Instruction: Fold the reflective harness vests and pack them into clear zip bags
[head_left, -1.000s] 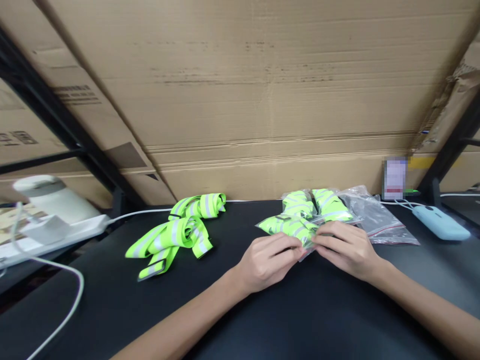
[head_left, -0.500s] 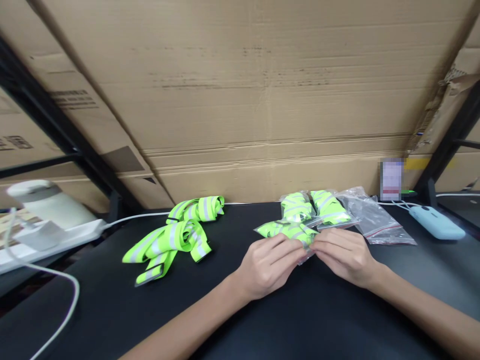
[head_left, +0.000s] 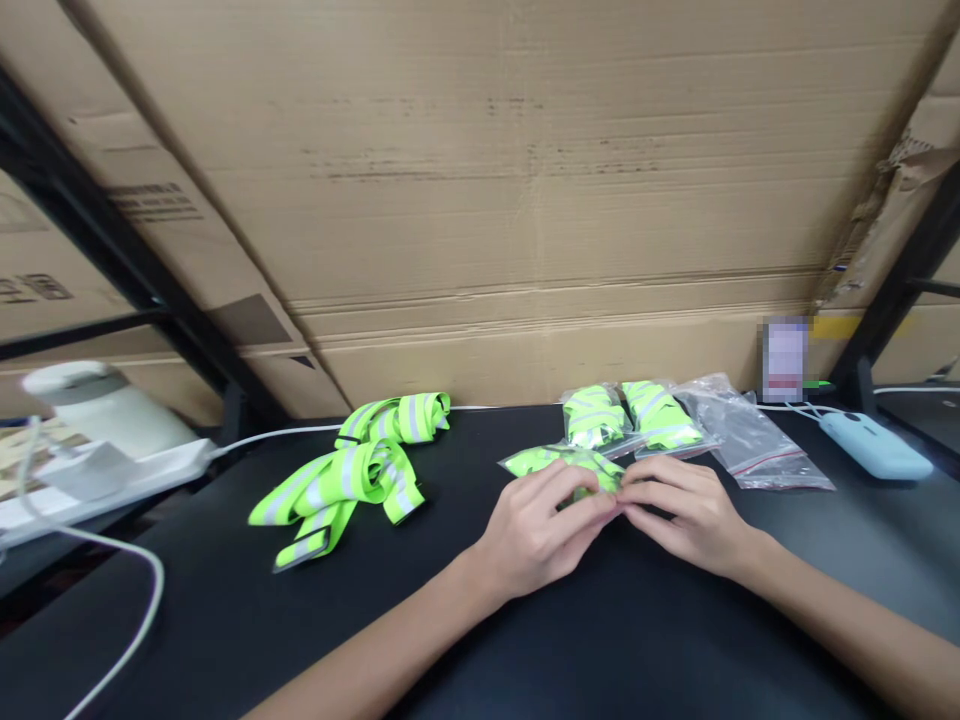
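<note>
Between my hands is a clear plastic bag point(head_left: 544, 458) with a folded neon-yellow reflective strap inside. My left hand point(head_left: 544, 520) pinches the bag's near edge, its fingers partly covering the strap. Fingertips touching the left ones, my right hand point(head_left: 686, 510) is closed on the same edge at the bag's right corner. Two more bagged reflective straps, one on the left point(head_left: 595, 415) and one on the right point(head_left: 661, 415), lie just behind. To the left, loose reflective straps rest in a nearer bundle point(head_left: 337, 485) and a farther bundle point(head_left: 405, 417).
Empty clear zip bags point(head_left: 757, 440) lie at the right, near a light-blue power bank point(head_left: 874, 445) with a cable. A white power strip point(head_left: 172, 465) and a pale bottle point(head_left: 112, 405) stand at the left. Cardboard point(head_left: 525, 250) walls the back of the black table point(head_left: 645, 640).
The bag in my hands has shifted slightly left. My fingertips have come together along its edge, and my right fingers are more spread at the knuckles.
</note>
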